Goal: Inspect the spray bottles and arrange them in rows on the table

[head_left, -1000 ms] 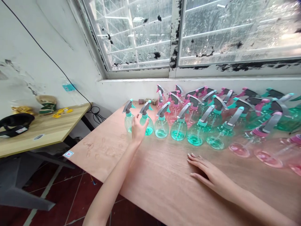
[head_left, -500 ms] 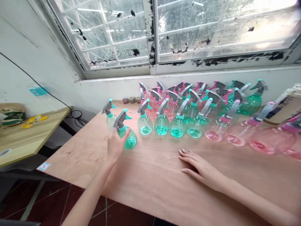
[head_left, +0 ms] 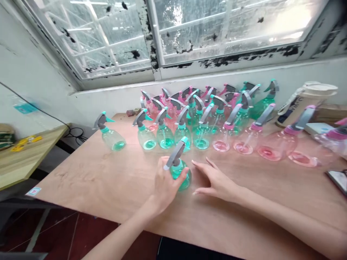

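Note:
A green spray bottle (head_left: 182,178) with a grey and teal trigger head stands near the middle of the wooden table, slightly tilted. My left hand (head_left: 167,182) is wrapped round its body from the left. On its other side my right hand (head_left: 215,180) is open, thumb and fingers apart, close to the bottle but not touching it. Behind them runs a front row of green spray bottles, one of them a green bottle (head_left: 146,139), continuing into pink spray bottles (head_left: 221,141) on the right. A lone green spray bottle (head_left: 113,140) stands at the row's left end.
More pink and green bottles crowd behind, below the window (head_left: 173,32). A beige flask (head_left: 302,103) stands at the back right, with a dark-edged flat object (head_left: 338,180) at the right edge. Further left is another table (head_left: 35,159) with a black cable (head_left: 77,134).
My left hand has brought the green spray bottle rightward and nearer, away from the left end of the row. My right hand has lifted and opened towards it. The view has shifted right.

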Demonstrator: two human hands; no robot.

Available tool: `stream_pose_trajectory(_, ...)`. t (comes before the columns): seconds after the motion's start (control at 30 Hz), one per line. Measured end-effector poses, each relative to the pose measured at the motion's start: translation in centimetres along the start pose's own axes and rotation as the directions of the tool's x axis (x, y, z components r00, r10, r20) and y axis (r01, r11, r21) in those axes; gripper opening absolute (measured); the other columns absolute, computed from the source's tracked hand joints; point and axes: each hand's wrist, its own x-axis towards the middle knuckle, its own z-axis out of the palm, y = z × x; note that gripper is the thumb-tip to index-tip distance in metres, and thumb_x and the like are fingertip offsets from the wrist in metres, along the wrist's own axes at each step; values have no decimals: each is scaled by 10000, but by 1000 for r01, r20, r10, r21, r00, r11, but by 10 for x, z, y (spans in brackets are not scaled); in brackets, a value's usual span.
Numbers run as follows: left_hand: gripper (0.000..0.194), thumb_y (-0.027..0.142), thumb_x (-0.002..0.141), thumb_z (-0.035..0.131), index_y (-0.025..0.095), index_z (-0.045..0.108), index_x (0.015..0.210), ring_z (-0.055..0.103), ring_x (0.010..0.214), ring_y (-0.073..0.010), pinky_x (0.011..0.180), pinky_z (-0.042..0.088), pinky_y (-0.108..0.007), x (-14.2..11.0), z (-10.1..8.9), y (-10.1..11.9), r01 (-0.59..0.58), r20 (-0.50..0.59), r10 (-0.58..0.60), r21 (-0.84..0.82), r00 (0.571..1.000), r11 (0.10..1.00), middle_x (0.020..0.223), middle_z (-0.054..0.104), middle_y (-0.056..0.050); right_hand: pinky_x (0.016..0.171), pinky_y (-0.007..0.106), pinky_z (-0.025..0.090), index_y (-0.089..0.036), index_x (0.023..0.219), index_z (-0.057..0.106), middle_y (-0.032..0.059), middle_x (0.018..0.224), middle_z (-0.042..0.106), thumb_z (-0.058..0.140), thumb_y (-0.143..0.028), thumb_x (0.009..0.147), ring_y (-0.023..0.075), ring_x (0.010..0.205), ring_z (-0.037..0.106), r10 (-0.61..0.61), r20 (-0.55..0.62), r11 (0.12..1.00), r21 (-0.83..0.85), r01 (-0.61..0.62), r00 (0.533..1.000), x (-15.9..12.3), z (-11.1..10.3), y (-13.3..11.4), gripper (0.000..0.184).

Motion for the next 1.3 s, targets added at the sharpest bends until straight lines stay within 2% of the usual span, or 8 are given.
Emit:
stream_pose_trajectory(0.23,338,465,912,586,197,552,1116,572,1072,-260,929,497,-468,11,64,56,-146,108,168,-184,980,972,1119,568,-95,1152,635,242,-244,1470,315,164,1431,536,777,-526,728,352,1338,489,91,-130,987,144,-73,987,-27,-30,23,919)
stream_pose_trajectory(0.37,422,419,867,644,227,530,1225,545,1165,-281,1004,454,-504,21,62,61,-89,246,159,-272,956,958,1212,551,-100,1058,528,433,-240,1418,394,153,1393,561,818,-491,693,336,1283,538,137,-131,944,317,-89,982,-29,-40,27,877)
stream_pose_trajectory(0.5,639,386,808,694,242,414,1364,552,1185,-286,974,479,-463,40,46,57,-33,281,162,-413,946,910,1330,532,-130,1039,471,468,-230,1413,411,145,1402,558,844,-499,660,317,1273,549,96,-47,908,413,-69,994,-17,-42,18,910)
stream_pose_trajectory(0.6,650,333,795,696,235,417,1374,615,1060,-245,885,520,-380,57,36,54,-49,319,227,-481,920,876,1277,590,-118,1049,475,460,-239,1470,357,141,1433,544,837,-529,656,325,1291,538,36,21,932,359,-41,999,-5,-40,15,989)
stream_pose_trajectory(0.73,389,275,862,581,215,545,1245,571,616,-129,625,512,-278,66,30,52,-40,405,277,-505,871,862,948,669,-43,1112,535,382,-188,1511,327,186,1502,466,784,-589,694,357,1382,433,-26,94,993,117,15,995,-6,-41,32,1018)
stream_pose_trajectory(0.9,355,185,830,539,207,571,1182,626,851,-201,875,523,-385,61,31,49,-246,225,386,-473,895,846,1070,639,-79,1185,587,241,-180,1503,385,166,1583,316,606,-654,834,355,1469,261,96,125,973,-220,-67,987,-32,-55,66,849)
stream_pose_trajectory(1.07,390,174,834,511,216,545,1221,521,610,-128,689,542,-316,61,41,47,-238,244,419,-536,875,810,962,597,-42,1179,587,269,-213,1501,389,130,1572,347,516,-588,926,320,1464,285,131,60,947,-304,-107,990,-46,-59,68,697)
stream_pose_trajectory(1.3,384,170,823,514,226,545,1202,516,586,-106,669,554,-303,64,48,45,-266,229,452,-554,862,789,1049,612,-56,1164,592,301,-229,1482,423,131,1550,394,568,-584,900,324,1444,335,142,27,955,-268,-130,989,-43,-58,64,697)
